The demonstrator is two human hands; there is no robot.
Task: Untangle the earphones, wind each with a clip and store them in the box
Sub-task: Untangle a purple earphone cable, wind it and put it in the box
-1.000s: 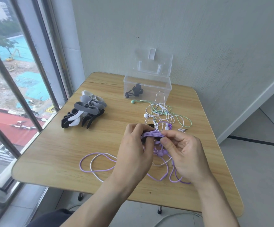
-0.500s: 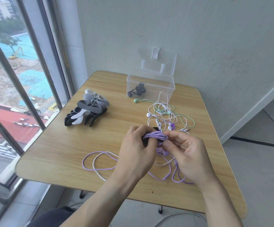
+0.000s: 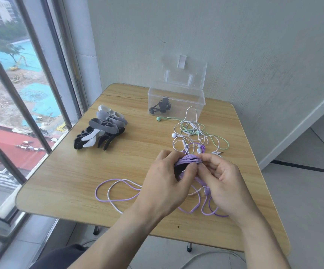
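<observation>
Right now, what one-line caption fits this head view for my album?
Both hands, left and right, wind the purple earphone cable onto a black clip, beside the open clear box.

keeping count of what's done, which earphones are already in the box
The black earphones, wound on a black clip, lie inside the clear box. The green and white sets lie loose on the table; the purple set is in both hands.

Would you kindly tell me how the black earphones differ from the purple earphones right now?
The black earphones lie inside the clear box, while the purple earphones are outside it, above the table. No hand touches the black set; the left hand and right hand hold the purple set. The purple cord partly trails loose on the table. Both are bundled.
</observation>
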